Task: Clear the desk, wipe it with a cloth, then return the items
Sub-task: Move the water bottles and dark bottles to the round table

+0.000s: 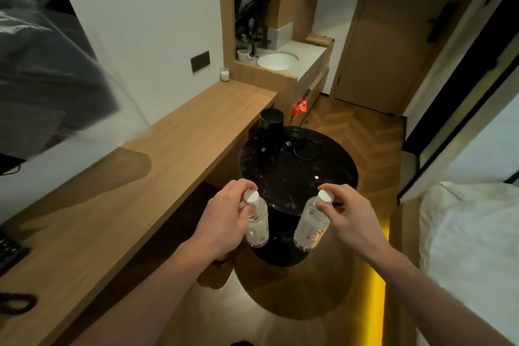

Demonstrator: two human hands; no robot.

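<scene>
You hold two clear plastic water bottles with white screw caps, one in each hand, low in the middle of the frame. Your left hand (224,213) pinches the left bottle (257,223) by its neck just under the cap, fingers curled round it. Your right hand (346,212) grips the right bottle (311,229), the one with the red-printed label, the same way at its neck. Both bottles hang upright, slightly tilted, in front of the near edge of the round black marble side table (323,174); whether their bases touch anything you cannot tell from here.

Farther back on that table stand a black electric kettle (271,129) and, just beside it, its round black base with a coiled black cord (304,149). The long light-wood desk (140,191) runs up the left of the frame, with a small glass jar (224,74) at its far end. Above centre sits a white round washbasin (278,61) in a pale counter. White bedding (471,233) fills the lower right.
</scene>
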